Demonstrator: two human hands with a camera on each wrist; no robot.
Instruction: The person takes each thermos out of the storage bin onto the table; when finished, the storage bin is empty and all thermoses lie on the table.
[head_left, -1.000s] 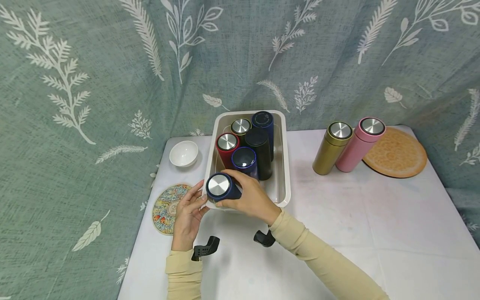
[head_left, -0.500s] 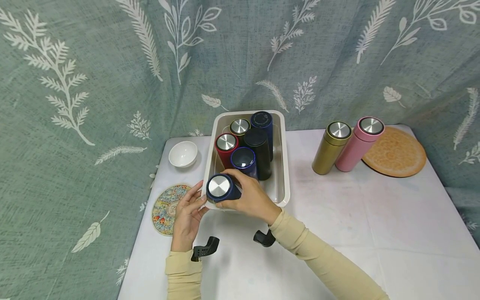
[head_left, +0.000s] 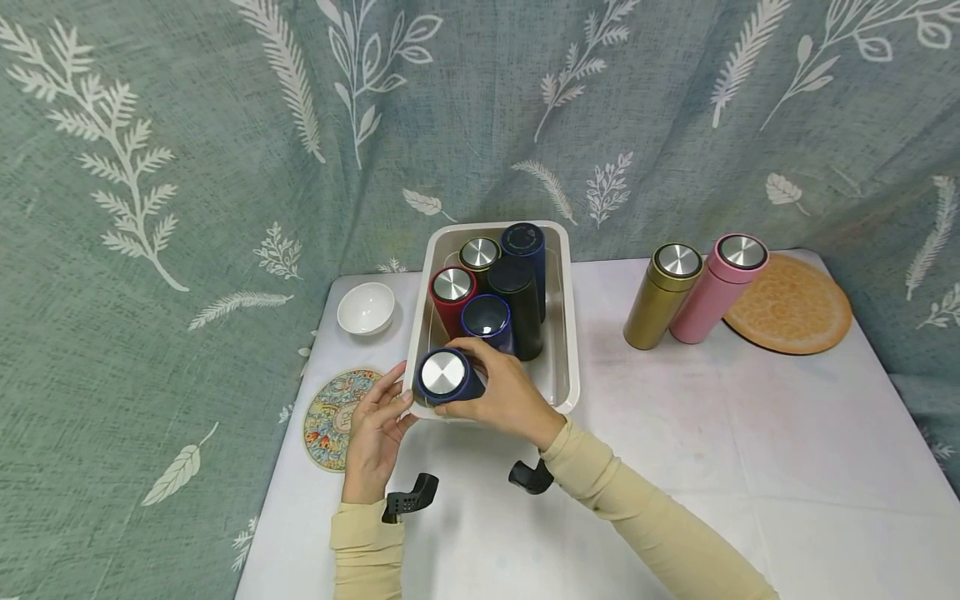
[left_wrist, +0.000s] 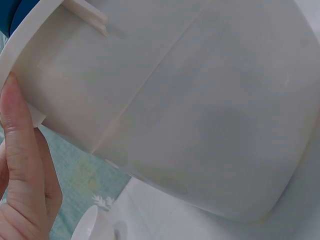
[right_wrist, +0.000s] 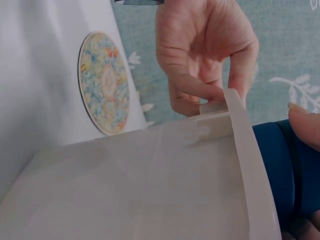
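In the head view, my right hand (head_left: 506,392) grips a dark blue flask (head_left: 444,373) with a brushed steel lid, tilted inside the near left corner of an off-white plastic bin (head_left: 573,333). Its blue body (right_wrist: 275,170) shows beyond the rim in the right wrist view, with my thumb on it. My left hand (head_left: 375,433) pinches the bin's rim at that same corner. Behind the held flask stand a blue-rimmed flask (head_left: 487,317), a red flask (head_left: 453,287), a black flask (head_left: 517,292), a dark flask with a steel lid (head_left: 480,252) and another navy flask (head_left: 525,242).
On the white table, a gold flask (head_left: 660,300) and a pink flask (head_left: 720,287) stand right of the bin, in front of a round tan board (head_left: 795,308). Left of it are a white bowl (head_left: 366,310) and a patterned round mat (head_left: 330,429). A patterned green cloth (head_left: 480,108) hangs behind.
The held flask's lid has shifted slightly to the right, away from the bin's left rim, with my right hand moving along. My left hand keeps its place on the rim.
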